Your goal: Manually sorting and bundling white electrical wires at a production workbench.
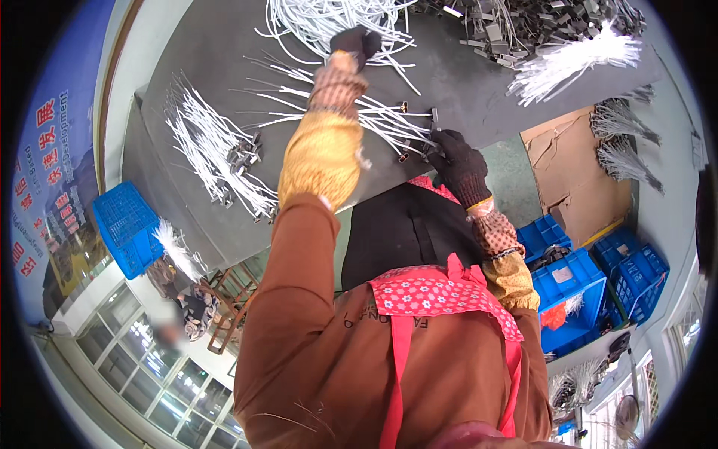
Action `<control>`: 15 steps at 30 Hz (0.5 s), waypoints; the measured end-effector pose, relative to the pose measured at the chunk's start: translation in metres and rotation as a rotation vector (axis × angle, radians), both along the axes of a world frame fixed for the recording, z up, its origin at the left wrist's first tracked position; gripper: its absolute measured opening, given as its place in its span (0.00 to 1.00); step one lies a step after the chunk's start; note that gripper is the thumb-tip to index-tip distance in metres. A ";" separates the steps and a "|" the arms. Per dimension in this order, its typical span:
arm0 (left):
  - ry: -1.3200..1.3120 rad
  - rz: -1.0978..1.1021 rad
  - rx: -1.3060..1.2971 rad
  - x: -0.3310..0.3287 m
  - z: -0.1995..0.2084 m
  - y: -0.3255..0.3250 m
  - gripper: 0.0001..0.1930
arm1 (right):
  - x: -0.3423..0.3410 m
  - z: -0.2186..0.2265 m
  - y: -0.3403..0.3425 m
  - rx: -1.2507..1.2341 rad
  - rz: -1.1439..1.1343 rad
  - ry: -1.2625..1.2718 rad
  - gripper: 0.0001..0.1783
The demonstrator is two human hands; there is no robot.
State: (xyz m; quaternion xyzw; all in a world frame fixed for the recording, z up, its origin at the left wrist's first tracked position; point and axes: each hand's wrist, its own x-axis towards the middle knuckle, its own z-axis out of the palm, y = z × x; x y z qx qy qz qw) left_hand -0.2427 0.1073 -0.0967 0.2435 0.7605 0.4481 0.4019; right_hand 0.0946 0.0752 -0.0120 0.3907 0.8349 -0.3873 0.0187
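Note:
My left hand (355,46), in a dark knitted glove, reaches over a tangled heap of white cables (299,22) at the far side of the table. Its fingers are curled closed; whatever they grip is hidden. Under my left forearm lies a loose row of white cables (385,123), their small dark connectors pointing toward my right hand (458,166). That hand, gloved as well, is near the table's front edge, with finger and thumb closed at a small dark grey connector (435,118). To the left rests a bunch of white cables with dark ends (206,142).
Dark connectors (516,30) are heaped at the far right, beside a bright white cable bundle (580,60). Cardboard (580,168) and grey wire bundles (628,157) lie right of the table. Blue crates (572,280) stand below; another blue crate (127,224) is left. A person (194,310) sits beyond.

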 end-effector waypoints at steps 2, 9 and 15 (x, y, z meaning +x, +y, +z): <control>-0.312 0.074 0.029 -0.022 0.031 -0.058 0.11 | -0.013 0.005 -0.002 -0.037 -0.002 0.083 0.23; -0.884 -0.127 0.177 0.148 0.147 -0.153 0.20 | -0.038 0.014 0.075 0.170 -0.382 0.364 0.18; -0.315 -0.175 0.350 0.170 0.271 -0.136 0.21 | -0.073 0.041 0.191 0.616 -0.450 0.189 0.16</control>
